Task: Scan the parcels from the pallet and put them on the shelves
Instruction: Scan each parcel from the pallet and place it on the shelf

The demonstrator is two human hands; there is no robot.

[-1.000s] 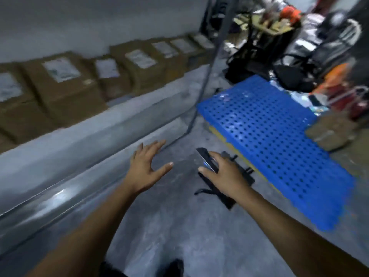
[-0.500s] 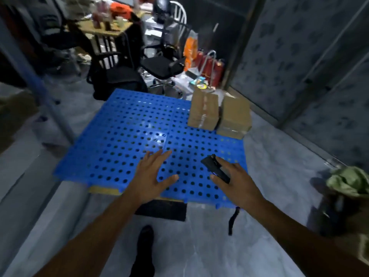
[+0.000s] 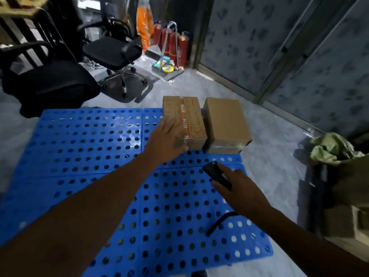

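Two cardboard parcels stand side by side at the far right of the blue perforated pallet [image 3: 83,148]. The left parcel [image 3: 189,116] has printed tape along its top; the right parcel [image 3: 225,120] is plain. My left hand [image 3: 165,142] reaches over the pallet with fingers spread, touching the near left corner of the taped parcel. My right hand [image 3: 237,190] hovers lower right, holding a black handheld scanner [image 3: 216,174] whose strap [image 3: 217,222] dangles below my wrist.
Two black office chairs [image 3: 113,50] stand beyond the pallet on the left. Red fire extinguishers [image 3: 171,41] and an orange bag lean in the far corner. Patterned wall panels [image 3: 299,56] run along the right. A green cloth [image 3: 333,146] lies on boxes at the right edge.
My view swung from the shelves to the pallet. I moved closer, and my left hand stretched forward onto the taped parcel. The scanner stayed in my right hand.
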